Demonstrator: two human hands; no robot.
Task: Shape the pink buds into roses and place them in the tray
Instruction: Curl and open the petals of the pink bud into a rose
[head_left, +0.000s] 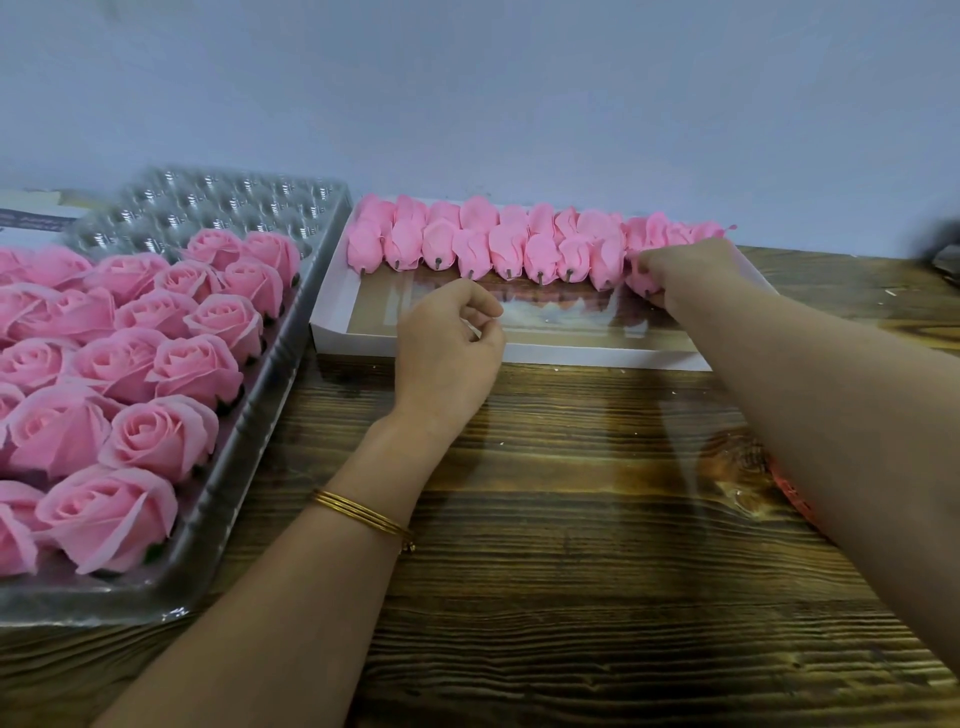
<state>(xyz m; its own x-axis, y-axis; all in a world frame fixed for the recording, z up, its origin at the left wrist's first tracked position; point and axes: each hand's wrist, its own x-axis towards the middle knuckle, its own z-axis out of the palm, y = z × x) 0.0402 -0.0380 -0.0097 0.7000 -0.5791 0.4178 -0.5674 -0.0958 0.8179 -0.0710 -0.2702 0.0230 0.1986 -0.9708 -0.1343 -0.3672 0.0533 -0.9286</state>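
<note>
Two rows of closed pink buds (498, 244) lie along the far side of a white box (332, 306). My right hand (685, 275) reaches into the box's right end and grips one pink bud (640, 278) in the front row. My left hand (447, 343) hovers over the box's near edge with its fingers loosely curled and nothing in it. On the left, a clear plastic tray (249, 431) holds several shaped pink roses (156, 431); its far cells (228, 202) stand empty.
The box and tray sit on a dark wooden table (571, 545) pushed against a pale wall. A dark, blurred object (943, 254) lies at the right edge. Gold bangles (363, 514) circle my left wrist.
</note>
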